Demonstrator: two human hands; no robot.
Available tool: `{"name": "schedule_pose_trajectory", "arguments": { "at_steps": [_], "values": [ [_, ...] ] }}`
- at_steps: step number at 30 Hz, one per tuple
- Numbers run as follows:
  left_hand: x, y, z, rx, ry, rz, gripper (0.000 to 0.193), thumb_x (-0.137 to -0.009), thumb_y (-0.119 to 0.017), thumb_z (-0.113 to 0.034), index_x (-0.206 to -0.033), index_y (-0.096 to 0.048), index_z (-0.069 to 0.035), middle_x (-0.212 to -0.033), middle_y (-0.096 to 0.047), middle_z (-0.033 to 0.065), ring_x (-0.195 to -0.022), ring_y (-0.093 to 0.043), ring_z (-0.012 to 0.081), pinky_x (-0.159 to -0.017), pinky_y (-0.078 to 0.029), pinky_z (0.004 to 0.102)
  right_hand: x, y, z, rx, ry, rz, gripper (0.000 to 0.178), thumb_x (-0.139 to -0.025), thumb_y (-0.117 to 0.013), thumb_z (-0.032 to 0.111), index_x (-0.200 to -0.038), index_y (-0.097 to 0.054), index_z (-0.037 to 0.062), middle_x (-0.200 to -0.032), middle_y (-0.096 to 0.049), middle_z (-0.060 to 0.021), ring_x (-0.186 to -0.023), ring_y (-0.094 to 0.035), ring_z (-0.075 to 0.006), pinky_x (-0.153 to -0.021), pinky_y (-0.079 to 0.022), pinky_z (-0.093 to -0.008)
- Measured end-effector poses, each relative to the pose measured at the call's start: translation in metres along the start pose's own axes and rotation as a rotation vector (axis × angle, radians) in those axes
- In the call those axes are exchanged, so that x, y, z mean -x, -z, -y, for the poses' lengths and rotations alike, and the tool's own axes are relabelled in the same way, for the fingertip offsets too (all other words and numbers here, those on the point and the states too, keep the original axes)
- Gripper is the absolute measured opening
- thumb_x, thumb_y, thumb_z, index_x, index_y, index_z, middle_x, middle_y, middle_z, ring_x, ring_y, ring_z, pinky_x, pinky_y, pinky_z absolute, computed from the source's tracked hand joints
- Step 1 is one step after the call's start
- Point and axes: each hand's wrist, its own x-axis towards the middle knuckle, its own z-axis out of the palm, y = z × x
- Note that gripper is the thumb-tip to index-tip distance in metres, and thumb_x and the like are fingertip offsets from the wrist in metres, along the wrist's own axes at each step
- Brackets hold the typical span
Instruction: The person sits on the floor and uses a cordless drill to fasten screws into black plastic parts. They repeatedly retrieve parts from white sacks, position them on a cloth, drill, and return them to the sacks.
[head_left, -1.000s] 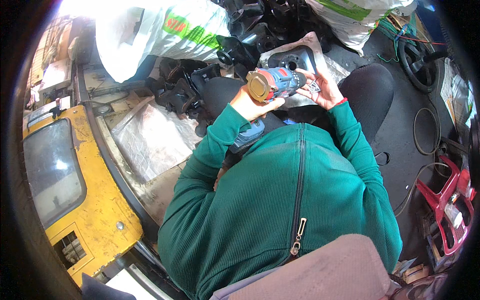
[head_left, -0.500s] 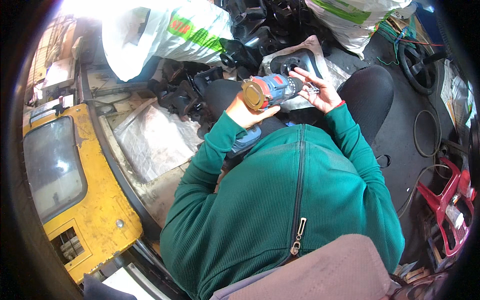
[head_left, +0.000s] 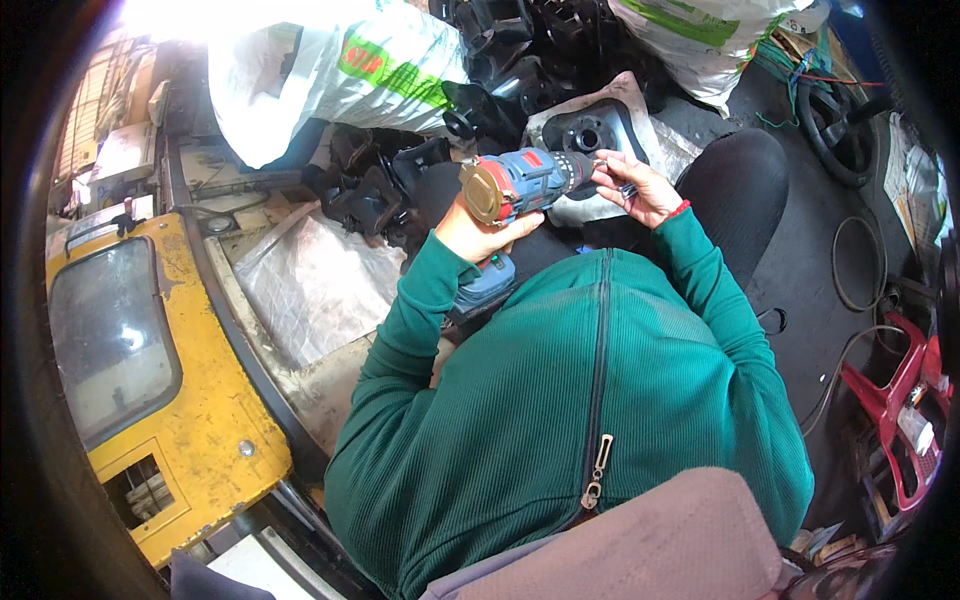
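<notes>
Filling the view from centre to 6 o'clock: green zip jacket (head_left: 520, 390). Yellow machine panel (head_left: 215, 390) with dark window, paint scuffed, between 8 and 9. Two white bags next: left bag (head_left: 385, 95) at 11, sunlit; right bag (head_left: 690, 50) at 1. Heap of black parts (head_left: 530, 50) between them at 12. Crumpled clear sheet (head_left: 320, 285) at 9. Red plastic frame (head_left: 890, 390) between 3 and 4. Lone black part (head_left: 600, 130) at 1, lying on a pale sheet (head_left: 627, 90).

Drill (head_left: 527, 177), blue and red, just past 12, nose aimed roughly at 3, battery (head_left: 485, 283) below. Left hand (head_left: 470, 230) at 12, wrapped around drill's handle. Right hand (head_left: 648, 192) at 2, fingers curled narrow at drill's nose; contact there, cannot tell. Small metal bits (head_left: 627, 189) held in those fingers, too small to name.
</notes>
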Motion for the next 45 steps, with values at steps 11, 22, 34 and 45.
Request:
{"name": "schedule_pose_trajectory", "arguments": {
  "at_steps": [11, 22, 34, 45],
  "values": [
    [-0.005, -0.013, 0.022, -0.162, 0.005, -0.013, 0.053, -0.072, -0.076, -0.019, -0.115, -0.051, -0.003, -0.091, -0.062, 0.0061, -0.068, -0.060, 0.0146, -0.061, -0.050, 0.0273, -0.004, 0.043, -0.030, 0.027, -0.091, -0.203, 0.027, -0.091, -0.054, 0.021, -0.111, -0.056, 0.0036, -0.087, -0.061, -0.0017, -0.077, -0.062, -0.0096, -0.062, -0.054, -0.0234],
    [-0.056, -0.001, 0.039, -0.092, 0.350, -0.025, 0.037, -0.074, -0.074, -0.020, -0.100, -0.056, -0.002, -0.068, -0.059, 0.0005, -0.046, -0.051, 0.0073, -0.042, -0.042, 0.0240, -0.076, 0.086, -0.014, 0.967, 0.299, -0.737, 0.043, -0.069, -0.074, 0.046, -0.085, -0.068, 0.0066, -0.072, -0.064, -0.0056, -0.068, -0.057, -0.0139, -0.064, -0.046, -0.0282],
    [-0.094, -0.003, 0.038, -0.486, 0.219, 0.068, 0.044, -0.072, -0.073, -0.029, -0.105, -0.058, -0.004, -0.079, -0.065, 0.0102, -0.065, -0.061, 0.0198, -0.062, -0.049, 0.0320, -0.092, 0.116, -0.025, 0.967, 0.234, -0.631, 0.036, -0.076, -0.071, 0.037, -0.084, -0.066, 0.0025, -0.071, -0.063, -0.0029, -0.065, -0.055, -0.0100, -0.063, -0.044, -0.0257],
    [-0.113, -0.004, 0.047, -0.703, 0.157, 0.147, 0.049, -0.067, -0.070, -0.037, -0.106, -0.060, -0.008, -0.097, -0.065, 0.0160, -0.094, -0.061, 0.0317, -0.081, -0.050, 0.0384, -0.091, 0.105, -0.023, 0.786, 0.252, -0.565, 0.030, -0.078, -0.072, 0.030, -0.081, -0.065, 0.0005, -0.069, -0.059, 0.0018, -0.063, -0.049, -0.0058, -0.059, -0.040, -0.0223]
  ]
}}
